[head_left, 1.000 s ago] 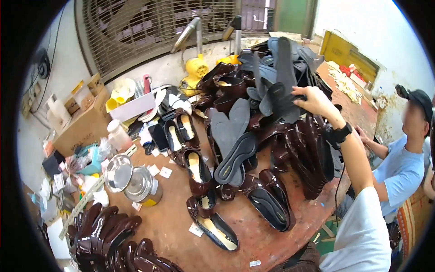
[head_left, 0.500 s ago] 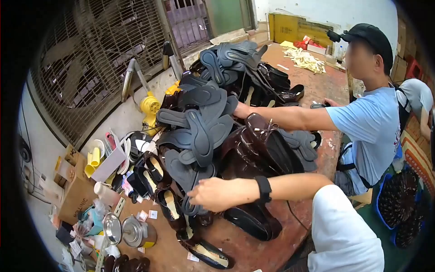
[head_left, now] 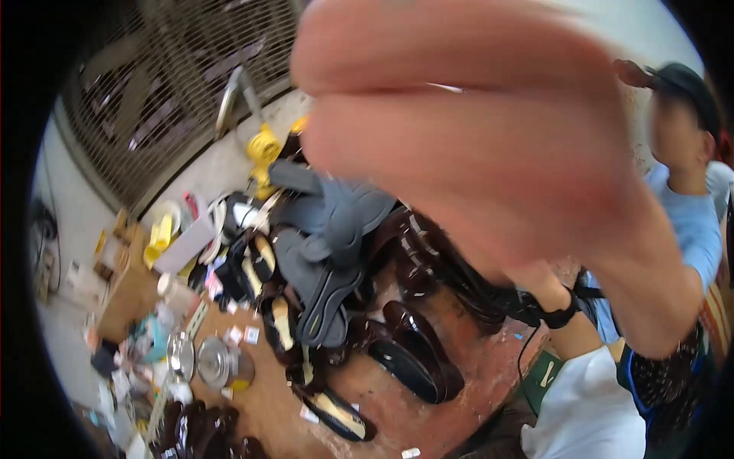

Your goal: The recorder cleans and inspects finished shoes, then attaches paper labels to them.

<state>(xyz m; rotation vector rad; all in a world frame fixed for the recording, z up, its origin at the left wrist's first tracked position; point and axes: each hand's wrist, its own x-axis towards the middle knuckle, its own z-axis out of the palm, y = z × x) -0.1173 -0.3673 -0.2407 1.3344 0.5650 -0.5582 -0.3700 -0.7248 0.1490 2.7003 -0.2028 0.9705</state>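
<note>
My right hand (head_left: 540, 281), with a black band (head_left: 564, 307) at the wrist, is at the right behind a large blurred hand (head_left: 459, 145). That blurred hand covers the upper middle, close before the camera; its arm appears to bend back to the co-worker (head_left: 688, 176) in blue. My right fingers are hidden. Nearest to my wrist lie dark brown lace-up shoes (head_left: 417, 256). Grey insoles (head_left: 340, 222) are heaped left of them. In front stands a shiny dark pair of shoes (head_left: 417, 359); slimmer shoes with pale linings (head_left: 283, 325) lie further left. My left hand is out of view.
A metal pot (head_left: 218, 363) and a round metal lid (head_left: 181, 356) stand at the left, near a cardboard box (head_left: 126, 302) and clutter. A yellow device (head_left: 264, 149) is by the mesh window (head_left: 183, 76). More brown shoes (head_left: 199, 432) are at the lower left.
My right hand has drawn back rightward from the insoles. The co-worker's arm has left the pile, and a large hand now blocks the upper view. The view has shifted slightly.
</note>
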